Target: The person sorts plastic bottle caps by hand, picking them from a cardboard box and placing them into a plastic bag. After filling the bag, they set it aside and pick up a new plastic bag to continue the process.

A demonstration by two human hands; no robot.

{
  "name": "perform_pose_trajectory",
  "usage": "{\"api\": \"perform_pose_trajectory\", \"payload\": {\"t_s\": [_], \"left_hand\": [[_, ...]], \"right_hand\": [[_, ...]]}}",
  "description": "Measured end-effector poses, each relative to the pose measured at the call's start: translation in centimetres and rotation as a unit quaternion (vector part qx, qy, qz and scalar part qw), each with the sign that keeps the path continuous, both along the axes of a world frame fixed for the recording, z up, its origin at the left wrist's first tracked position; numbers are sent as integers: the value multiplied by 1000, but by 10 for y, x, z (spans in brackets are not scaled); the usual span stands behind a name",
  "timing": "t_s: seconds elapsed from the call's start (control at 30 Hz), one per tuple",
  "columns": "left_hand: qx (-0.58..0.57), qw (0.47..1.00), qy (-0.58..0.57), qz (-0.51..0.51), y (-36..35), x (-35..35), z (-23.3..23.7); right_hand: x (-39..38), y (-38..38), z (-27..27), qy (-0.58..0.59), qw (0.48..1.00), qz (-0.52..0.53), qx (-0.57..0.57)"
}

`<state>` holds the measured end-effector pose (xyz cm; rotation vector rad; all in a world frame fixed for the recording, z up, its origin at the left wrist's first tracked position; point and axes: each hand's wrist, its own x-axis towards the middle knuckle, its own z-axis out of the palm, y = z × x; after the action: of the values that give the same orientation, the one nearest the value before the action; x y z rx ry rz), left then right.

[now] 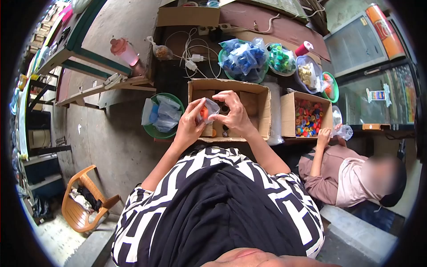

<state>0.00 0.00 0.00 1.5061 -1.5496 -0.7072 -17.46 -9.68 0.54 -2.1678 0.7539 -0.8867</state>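
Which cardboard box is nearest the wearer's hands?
The middle box, the only one under the left hand and right hand; the right box holds multicoloured caps, and the third box sits farther back.

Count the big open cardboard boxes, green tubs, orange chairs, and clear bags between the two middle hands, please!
Big cardboard boxes: 3 (middle box, right box, top box)
Green tubs: 3 (left tub, blue-bag tub, far-right tub)
Orange chair: 1
Clear bag between left hand and right hand: 1
Total: 8
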Motion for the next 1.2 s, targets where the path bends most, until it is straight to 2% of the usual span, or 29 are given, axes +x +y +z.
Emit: {"api": "perform_pose_trajectory", "payload": {"t_s": [0.07,0.1,0.17,0.2,0.3,0.37,0.43,0.5,0.57,0.7,0.77,0.83,0.87,0.9,0.97,1.0,1.03,1.1,1.13,1.2], "left_hand": [[58,998,18,-4,-3,2,6],[53,998,40,-9,-8,-12,2],[34,999,36,-15,-8,-6,1],[34,999,36,-18,-9,-2,2],[74,996,45,-34,-10,3,2],[23,998,38,-48,-12,5,-2],[24,997,40,-54,-14,9,2],[28,997,44,-60,-15,14,4],[34,996,43,-70,-16,18,4],[29,995,42,-86,-19,24,4],[61,992,49,-99,-20,28,5],[58,992,48,-104,-22,31,5],[55,992,46,-107,-23,31,4],[54,991,46,-109,-24,32,4],[39,991,44,-117,-24,34,3],[38,991,43,-118,-25,36,3],[37,991,38,-121,-25,36,4],[36,991,33,-123,-24,37,3],[28,991,31,-124,-23,37,2],[18,992,28,-123,-24,38,-1]], "right_hand": [[1,-4,-9,-39,993,-49,99],[-19,-13,-14,-16,980,-96,171],[-40,-24,-62,134,976,-111,128],[-46,-22,-81,232,961,-85,126],[-68,3,-144,482,869,-12,110],[-79,16,-179,552,830,-36,68],[-84,17,-171,548,831,-63,78],[-96,15,-157,515,848,-124,-24],[-104,10,-144,477,861,-174,26],[-127,2,-143,431,872,-232,13],[-127,2,-146,464,855,-228,-24],[-122,5,-148,537,817,-191,-87],[-119,6,-150,580,789,-190,-74],[-120,8,-155,580,788,-192,-74],[-119,12,-167,599,769,-217,-45],[-119,7,-178,586,767,-246,90],[-118,4,-185,586,767,-247,89],[-116,3,-195,613,716,-280,181],[-116,3,-198,613,716,-280,181],[-116,3,-202,610,677,-308,272]]}}
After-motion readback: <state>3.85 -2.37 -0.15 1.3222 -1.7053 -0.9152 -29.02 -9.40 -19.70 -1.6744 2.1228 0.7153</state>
